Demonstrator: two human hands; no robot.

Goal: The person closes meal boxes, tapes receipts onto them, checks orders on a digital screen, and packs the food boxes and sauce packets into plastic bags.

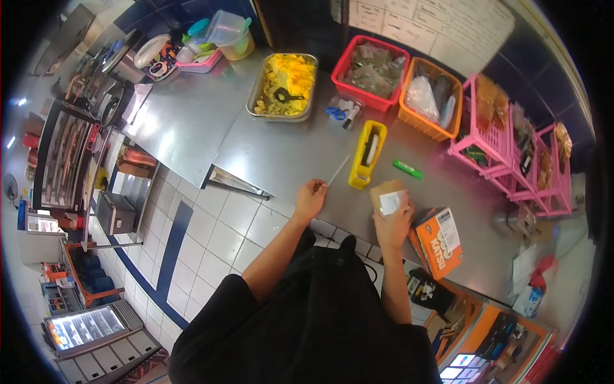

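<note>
My left hand [311,200] is closed in a pinch at the table's front edge, on one end of a thin, whitish strip of tape [338,171]. The strip slants up and away from my fingertips, beside a yellow tape dispenser [367,155]. To the right, my right hand [394,221] grips a small brown paper packet [380,190] with a white label on top. Some of the packet is hidden under my fingers. Just right of that hand stands an orange box [437,243] marked KATSU. A small green object [408,169] lies behind the packet.
On the steel table [240,150] sits a metal tray of yellow food [252,105] with a black utensil. Blue-handled scissors [335,113] lie by a red basket [366,95]. An orange basket [427,125] and pink baskets [492,150] line the back right.
</note>
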